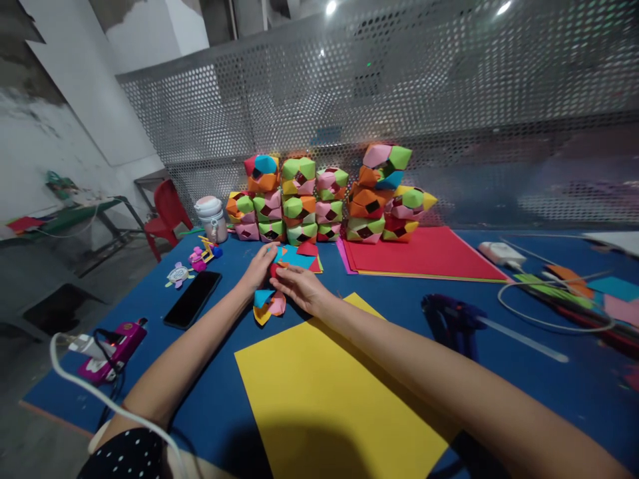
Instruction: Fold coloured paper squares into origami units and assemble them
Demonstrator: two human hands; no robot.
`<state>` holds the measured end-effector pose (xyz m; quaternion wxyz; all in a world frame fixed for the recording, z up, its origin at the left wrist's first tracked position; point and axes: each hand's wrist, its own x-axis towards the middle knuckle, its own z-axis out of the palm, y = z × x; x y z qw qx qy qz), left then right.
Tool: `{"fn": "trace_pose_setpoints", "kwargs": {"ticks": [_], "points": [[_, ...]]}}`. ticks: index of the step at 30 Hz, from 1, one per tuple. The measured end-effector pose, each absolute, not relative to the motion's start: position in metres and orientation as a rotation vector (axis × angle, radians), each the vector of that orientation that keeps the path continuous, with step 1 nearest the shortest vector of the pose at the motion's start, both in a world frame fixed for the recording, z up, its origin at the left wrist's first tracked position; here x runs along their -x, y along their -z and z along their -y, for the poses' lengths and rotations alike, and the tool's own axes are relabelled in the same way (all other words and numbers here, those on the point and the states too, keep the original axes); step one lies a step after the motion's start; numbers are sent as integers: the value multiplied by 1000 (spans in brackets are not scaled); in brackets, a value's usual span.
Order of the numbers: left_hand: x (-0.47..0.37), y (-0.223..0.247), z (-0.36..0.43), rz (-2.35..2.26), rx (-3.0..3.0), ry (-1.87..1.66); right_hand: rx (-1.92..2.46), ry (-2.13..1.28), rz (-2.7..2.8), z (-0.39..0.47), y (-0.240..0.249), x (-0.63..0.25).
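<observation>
Both my hands meet over the blue table, around a small folded paper piece in red and orange. My left hand is closed on its left side. The fingers of my right hand pinch it from the right. Just below them lies a loose folded piece of blue, yellow and pink paper. Behind my hands are blue and red paper pieces. A large yellow sheet lies beneath my right forearm.
Stacked paper balls stand at the back beside a lidded jar. Red sheets lie behind a glue gun. A phone and a purple power strip are at left. A white cable crosses my left arm.
</observation>
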<state>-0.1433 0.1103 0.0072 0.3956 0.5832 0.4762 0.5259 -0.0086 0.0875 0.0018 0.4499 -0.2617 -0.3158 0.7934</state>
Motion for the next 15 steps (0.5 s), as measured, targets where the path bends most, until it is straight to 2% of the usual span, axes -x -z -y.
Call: {"fn": "trace_pose_setpoints", "kwargs": {"ticks": [8,15], "points": [[152,-15,-116,-1384,-1754,-1203,755,-1956,798,-81,-8,-3],[156,-36,-128,-1518,-2229,-993,921,-1828,895,-51,-13,-45]]}}
